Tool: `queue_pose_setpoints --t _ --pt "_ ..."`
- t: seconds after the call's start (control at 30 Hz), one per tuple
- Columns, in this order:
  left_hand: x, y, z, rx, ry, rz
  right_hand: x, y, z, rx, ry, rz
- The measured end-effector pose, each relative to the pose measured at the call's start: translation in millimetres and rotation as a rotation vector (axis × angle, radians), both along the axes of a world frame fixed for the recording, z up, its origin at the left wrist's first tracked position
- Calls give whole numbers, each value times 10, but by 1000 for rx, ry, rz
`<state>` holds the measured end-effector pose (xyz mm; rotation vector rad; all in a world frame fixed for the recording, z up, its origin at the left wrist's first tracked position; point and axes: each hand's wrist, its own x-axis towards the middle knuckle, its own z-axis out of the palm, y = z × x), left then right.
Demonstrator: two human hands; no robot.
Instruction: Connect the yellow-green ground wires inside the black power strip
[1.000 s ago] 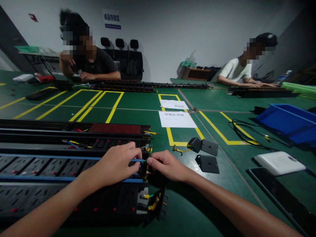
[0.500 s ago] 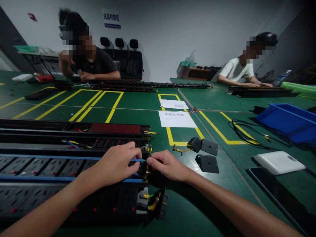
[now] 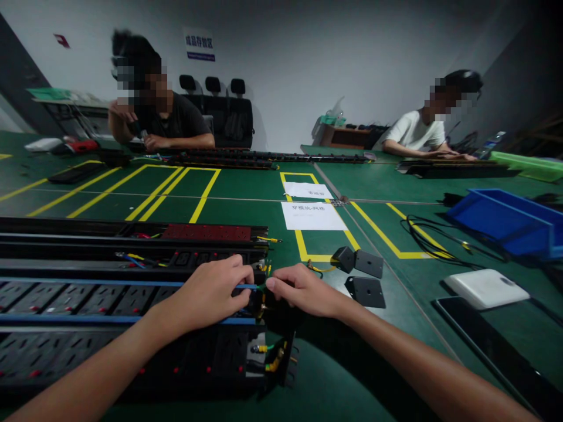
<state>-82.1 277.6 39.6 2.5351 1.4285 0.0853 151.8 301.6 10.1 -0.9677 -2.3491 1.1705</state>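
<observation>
Left hand (image 3: 220, 287) curled over the end of the blue-edged socket strip (image 3: 103, 299); right hand (image 3: 303, 291), apart, fingers bent just beside that end (whether either grips, cannot tell)

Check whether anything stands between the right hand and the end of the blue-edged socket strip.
Nothing visible does: the right hand is at the end of the blue-edged socket strip, and the left hand lies over the strip, beside it.

A pale wall (image 3: 285, 70) stands dimly lit; black seats (image 3: 223, 111) front it.
</observation>
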Motion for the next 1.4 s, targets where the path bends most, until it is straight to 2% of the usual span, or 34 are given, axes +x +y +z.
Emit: queue_pose_setpoints --t 0.1,0.2,0.27,0.37,0.43,0.53,0.7,0.77,0.83,0.9,0.93,1.0,1.1,1.2,1.3,1.4 --pt "0 -4 8 10 -2 -2 207 1 296 328 -291 -61" --pt "0 -10 20 15 -10 -7 546 -57 396 510 -548 -297" --pt "1 -13 29 16 -17 -11 804 -135 320 554 -684 -483" --pt "2 -14 35 16 -22 -16 1132 -290 105 497 -807 -726" --pt "3 -12 34 20 -26 -24 1263 -388 -22 464 -854 -824" --pt "3 -11 32 25 -25 -28 1334 -470 -116 392 -869 -825" --pt "-4 -17 23 28 -11 -27 1337 -459 -117 361 -836 -825" --pt "-6 -19 19 31 -13 -30 1322 -453 -94 399 -716 -854" --pt "-5 -18 16 35 -16 -36 1267 -459 -37 384 -457 -844" --pt "-1 -15 15 42 -13 -40 1150 -469 64 240 -94 -790" --pt "1 -14 15 45 -11 -40 1066 -469 125 119 64 -789" --pt "5 -14 16 46 -7 -39 861 -455 235 -212 317 -740" --pt "9 -22 17 43 -10 -36 529 -397 267 -677 508 -542" --pt "11 -34 17 49 -23 -33 292 -326 99 -832 607 -447" --pt "11 -42 16 49 -27 -30 218 -266 -129 -842 649 -392" --pt "13 -45 18 37 -15 -31 242 -222 -252 -848 628 -367"
